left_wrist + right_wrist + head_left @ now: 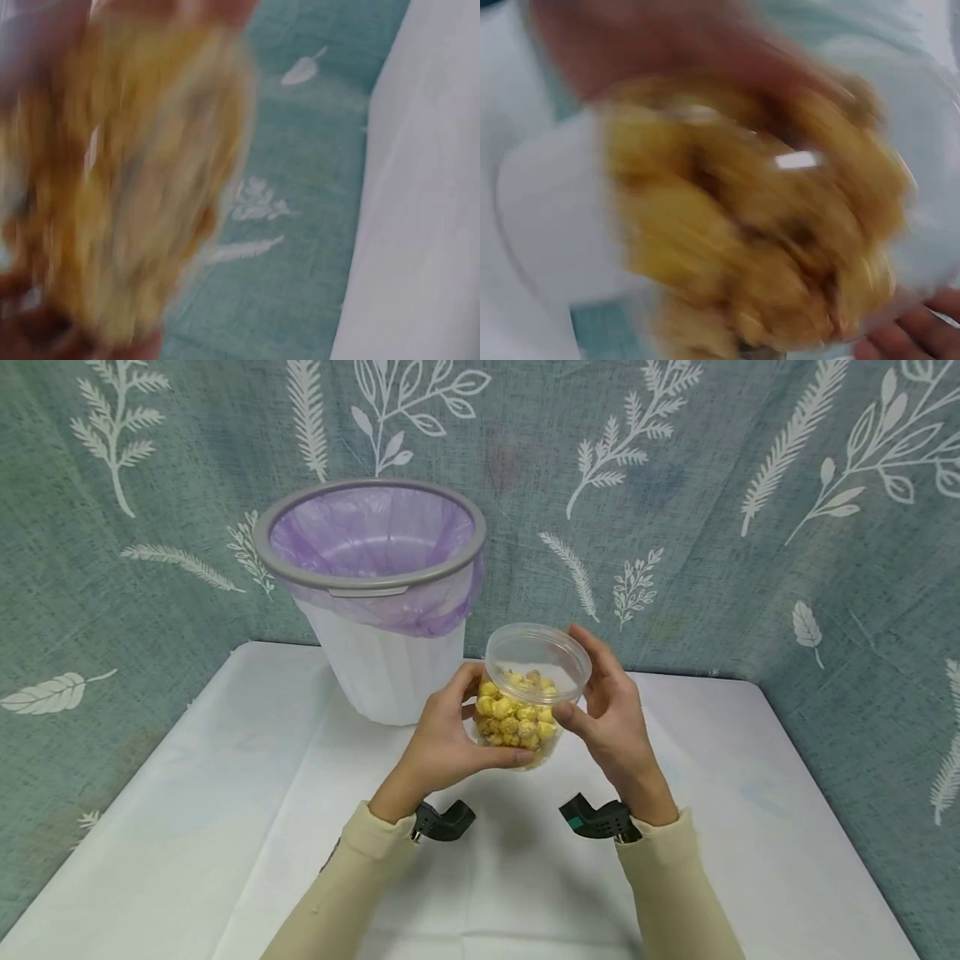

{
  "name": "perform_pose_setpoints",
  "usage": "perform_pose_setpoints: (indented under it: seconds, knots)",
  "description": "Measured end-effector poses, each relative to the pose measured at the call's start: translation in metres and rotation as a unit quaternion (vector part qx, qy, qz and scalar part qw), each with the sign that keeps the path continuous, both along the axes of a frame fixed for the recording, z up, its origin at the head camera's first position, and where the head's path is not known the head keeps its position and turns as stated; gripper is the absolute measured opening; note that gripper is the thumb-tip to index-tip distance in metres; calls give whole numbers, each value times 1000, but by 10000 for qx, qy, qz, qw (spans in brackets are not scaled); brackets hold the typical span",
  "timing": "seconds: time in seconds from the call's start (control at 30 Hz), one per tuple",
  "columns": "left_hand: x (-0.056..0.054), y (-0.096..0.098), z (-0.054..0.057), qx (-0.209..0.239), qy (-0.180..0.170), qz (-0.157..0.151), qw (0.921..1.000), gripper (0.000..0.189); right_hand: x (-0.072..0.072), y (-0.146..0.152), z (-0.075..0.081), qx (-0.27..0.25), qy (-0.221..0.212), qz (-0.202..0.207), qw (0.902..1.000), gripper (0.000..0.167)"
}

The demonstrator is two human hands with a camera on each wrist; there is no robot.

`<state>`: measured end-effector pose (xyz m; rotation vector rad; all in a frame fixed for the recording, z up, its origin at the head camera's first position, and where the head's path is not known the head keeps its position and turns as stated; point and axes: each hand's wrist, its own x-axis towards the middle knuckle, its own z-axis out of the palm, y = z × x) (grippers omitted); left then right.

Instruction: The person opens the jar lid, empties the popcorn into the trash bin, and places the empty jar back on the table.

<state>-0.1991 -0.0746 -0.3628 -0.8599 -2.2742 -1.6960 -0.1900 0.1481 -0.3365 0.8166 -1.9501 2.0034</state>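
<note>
A clear plastic jar point(516, 722) of yellow popcorn is held up over the table, tilted. My left hand point(438, 743) grips its body from the left, thumb across the front near the base. At the right side of the clear lid point(536, 652), my right hand point(618, 722) holds the rim between thumb and fingers. The popcorn point(97, 187) shows blurred through the jar wall in the left wrist view. Close up in the right wrist view, popcorn point(765, 225) fills the lower part of the jar, with fingertips point(922, 330) beside the lid end.
Behind and left of the hands stands a white bin point(375, 668) with a grey rim and a purple liner point(435, 618). A white cloth point(750, 827) covers the table. Green leaf-patterned curtains point(697, 568) enclose the back and both sides.
</note>
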Motion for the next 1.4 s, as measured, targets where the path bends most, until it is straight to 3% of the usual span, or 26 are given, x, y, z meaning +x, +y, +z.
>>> perform_pose_setpoints:
  seconds: [0.07,0.13,0.23,0.3,0.4,0.6,0.77,0.87,1.0,1.13,1.27,1.4]
  knots:
    - [2,7,-3,-13,106,528,9985,91,0,-7,-2,341,420,-790,9954,114]
    - [4,14,-5,-133,238,1042,9942,92,1,-14,-3,694,798,-1479,9833,113]
    - [6,22,-7,-434,421,1588,9855,95,4,-22,-3,913,944,-1915,9727,110]
    - [7,25,-7,-597,498,1718,9821,96,6,-25,-2,996,941,-2015,9699,106]
    - [7,24,-7,-652,518,1534,9847,96,7,-24,-1,932,784,-1881,9746,98]
    - [1,9,-4,-254,146,112,9995,94,8,-11,6,187,100,-605,9979,92]
    - [-2,-5,3,-176,-127,-783,9967,93,9,-1,10,-224,-111,287,9993,93]
    - [-4,-10,6,-190,-116,-999,9947,87,8,6,11,-468,-149,463,9977,92]
    - [-6,-15,8,-242,-45,-819,9963,82,-1,23,8,-821,-176,115,9964,78]
    - [-7,-19,9,-253,-32,-536,9982,86,-14,47,-2,-1007,-480,-670,9915,76]
    - [-6,-22,10,-229,-35,-406,9989,91,-25,67,-16,-714,-918,-1333,9842,81]
    - [-5,-23,10,-188,-14,-381,9991,93,-34,79,-31,-131,-1364,-1665,9765,90]
